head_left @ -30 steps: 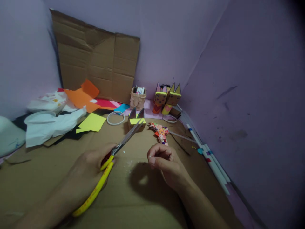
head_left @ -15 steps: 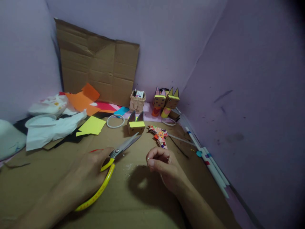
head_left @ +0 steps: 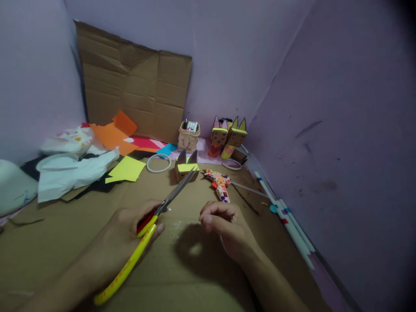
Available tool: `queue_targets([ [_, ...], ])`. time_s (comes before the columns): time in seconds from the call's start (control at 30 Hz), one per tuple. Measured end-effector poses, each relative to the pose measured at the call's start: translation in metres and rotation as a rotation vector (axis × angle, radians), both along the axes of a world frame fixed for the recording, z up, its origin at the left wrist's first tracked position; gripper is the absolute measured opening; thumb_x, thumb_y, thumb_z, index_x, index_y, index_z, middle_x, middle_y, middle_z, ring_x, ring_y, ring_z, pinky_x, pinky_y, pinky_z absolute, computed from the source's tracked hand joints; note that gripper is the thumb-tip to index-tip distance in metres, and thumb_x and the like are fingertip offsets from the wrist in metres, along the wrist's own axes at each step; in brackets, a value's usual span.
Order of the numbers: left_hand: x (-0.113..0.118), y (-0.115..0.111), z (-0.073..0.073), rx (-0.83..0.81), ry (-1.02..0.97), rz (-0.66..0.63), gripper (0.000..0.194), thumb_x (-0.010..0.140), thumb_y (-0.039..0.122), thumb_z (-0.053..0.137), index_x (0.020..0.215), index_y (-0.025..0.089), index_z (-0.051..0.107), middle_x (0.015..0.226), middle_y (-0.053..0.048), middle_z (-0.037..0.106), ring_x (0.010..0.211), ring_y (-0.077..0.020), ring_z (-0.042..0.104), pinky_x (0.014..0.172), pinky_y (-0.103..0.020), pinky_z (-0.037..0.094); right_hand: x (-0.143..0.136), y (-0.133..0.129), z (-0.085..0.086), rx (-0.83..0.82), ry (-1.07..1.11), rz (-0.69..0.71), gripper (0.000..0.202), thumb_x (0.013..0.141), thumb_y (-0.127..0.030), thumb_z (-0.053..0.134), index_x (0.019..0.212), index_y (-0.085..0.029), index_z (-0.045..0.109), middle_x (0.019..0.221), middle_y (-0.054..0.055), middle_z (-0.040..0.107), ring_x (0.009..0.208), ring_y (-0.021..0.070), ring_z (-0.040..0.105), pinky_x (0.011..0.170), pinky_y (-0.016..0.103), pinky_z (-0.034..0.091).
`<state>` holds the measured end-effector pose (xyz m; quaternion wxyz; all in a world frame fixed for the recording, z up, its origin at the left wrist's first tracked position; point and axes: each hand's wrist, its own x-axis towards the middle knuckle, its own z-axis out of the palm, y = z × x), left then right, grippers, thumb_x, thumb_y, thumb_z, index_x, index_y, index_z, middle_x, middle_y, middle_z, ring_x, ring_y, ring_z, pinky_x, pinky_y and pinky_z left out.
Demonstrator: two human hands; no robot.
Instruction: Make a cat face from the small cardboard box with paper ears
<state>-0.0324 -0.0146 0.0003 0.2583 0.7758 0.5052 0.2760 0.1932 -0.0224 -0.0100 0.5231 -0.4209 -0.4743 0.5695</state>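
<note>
Our left hand [head_left: 128, 225] is closed around the scissors [head_left: 173, 196], yellow-handled, their blades nearly shut and pointing forward; the tips overlap our view of the small eared box [head_left: 182, 175], and we cannot tell whether they touch it. Our right hand [head_left: 229, 225] is raised nearer to us than the box and to its right, thumb and fingers pinched together; we cannot tell whether anything tiny sits between them.

The box rests on the cardboard work surface [head_left: 156, 277]. It has a yellow top and two dark ears in place, but we see no body beneath it. Behind it and to the right stand two eared figures, one pink-eared [head_left: 219, 136] and one yellow-eared [head_left: 236, 138], each with a spotted face and a heart on its body. Beside them, the box looks to us only partly made: ears done, body lacking.

Just right of the box lies a glue gun [head_left: 221, 181] in patterned covering. Left of the box are a pale ring [head_left: 158, 171] and, farther left, yellow paper [head_left: 128, 169]. Directly behind the box is a marker holder [head_left: 188, 141]; behind and to the left, a creased cardboard sheet [head_left: 130, 86] leans on the wall.
</note>
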Motion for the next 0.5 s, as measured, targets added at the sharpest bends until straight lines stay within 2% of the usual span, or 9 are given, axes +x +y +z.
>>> queue_targets([
  [0.23,0.0017,-0.0001,0.0003,-0.041,0.055,-0.031,0.019,0.085,0.029,0.055,0.1,0.021,0.065,0.076,0.001,0.068,0.068,-0.0155,0.063,0.061,-0.023,0.049,0.0013,-0.0015,-0.0007,-0.014,-0.012,-0.005,0.013,0.062,-0.033,0.077,0.061,-0.02,0.076,0.053,0.001,0.062,0.051,0.0112,0.048,0.05,0.023,0.035],
  [0.33,0.0019,0.0008,0.0001,-0.03,0.052,-0.031,0.02,0.084,0.028,0.055,0.1,0.022,0.065,0.077,0.0,0.069,0.068,-0.0162,0.064,0.061,-0.024,0.049,0.0012,-0.0013,0.0012,-0.058,0.027,0.017,0.018,0.064,-0.037,0.077,0.063,-0.019,0.078,0.056,0.003,0.066,0.052,0.0116,0.05,0.05,0.023,0.036],
  [0.5,0.0001,0.0016,-0.003,-0.035,0.068,-0.042,0.022,0.085,0.03,0.055,0.103,0.022,0.065,0.08,0.0,0.071,0.068,-0.0163,0.065,0.06,-0.022,0.048,-0.0013,0.0008,0.0054,-0.152,0.08,0.016,0.024,0.059,-0.041,0.08,0.062,-0.018,0.078,0.056,0.004,0.067,0.05,0.0103,0.048,0.047,0.022,0.035],
])
